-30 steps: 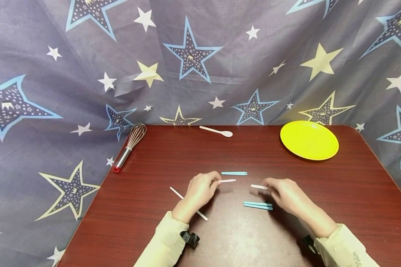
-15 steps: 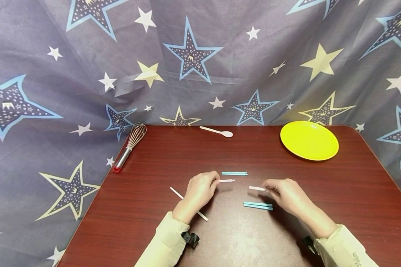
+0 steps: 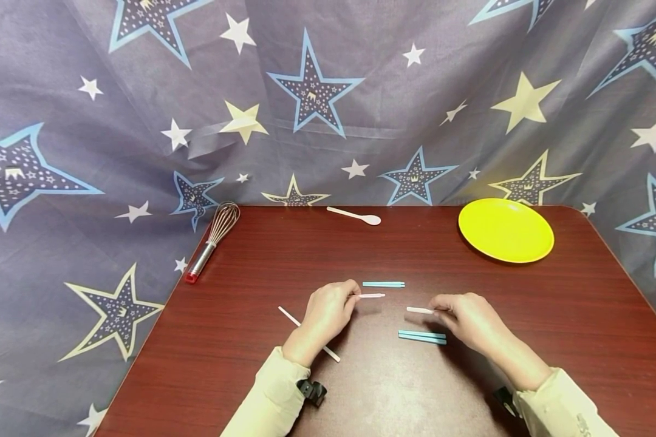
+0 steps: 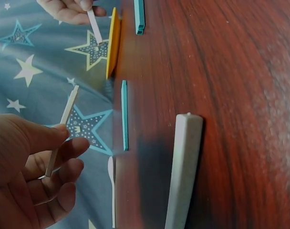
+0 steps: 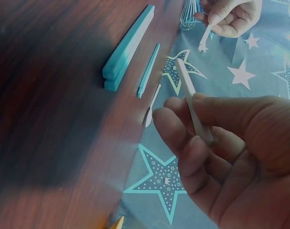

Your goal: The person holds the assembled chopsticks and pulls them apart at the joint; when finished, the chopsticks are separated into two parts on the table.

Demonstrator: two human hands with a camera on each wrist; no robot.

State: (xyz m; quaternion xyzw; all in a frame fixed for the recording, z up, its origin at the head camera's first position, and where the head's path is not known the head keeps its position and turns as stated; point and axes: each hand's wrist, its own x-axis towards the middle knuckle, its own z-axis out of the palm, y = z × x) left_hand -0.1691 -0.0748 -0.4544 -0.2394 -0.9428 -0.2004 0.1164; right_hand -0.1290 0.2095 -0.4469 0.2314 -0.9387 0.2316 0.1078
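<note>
My left hand (image 3: 327, 311) pinches a short white chopstick piece (image 4: 68, 106) between thumb and fingers, its narrow stepped tip pointing right in the head view. Opposite it, my right hand (image 3: 468, 317) holds another white chopstick piece (image 5: 186, 81), with its free end pointing left. A gap separates the two pieces, and both are above the table. Under my left wrist lies a long white chopstick (image 3: 290, 315), partly hidden by the arm. Paired blue chopstick pieces (image 3: 383, 284) lie just beyond the hands. A thicker-looking blue pair (image 3: 422, 337) rests nearer, beside my right hand.
A whisk (image 3: 213, 241) with a red-ended handle lies along the left edge of the brown table (image 3: 284, 255). At the back edge is a white spoon (image 3: 355, 215). A yellow plate (image 3: 506, 230) sits at the back right. Behind the table hangs a star-patterned cloth (image 3: 361, 73).
My right hand has tilted its chopstick piece slightly, and the free end has shifted left and a little nearer. The left hand stays almost still. Everything on the table keeps its place.
</note>
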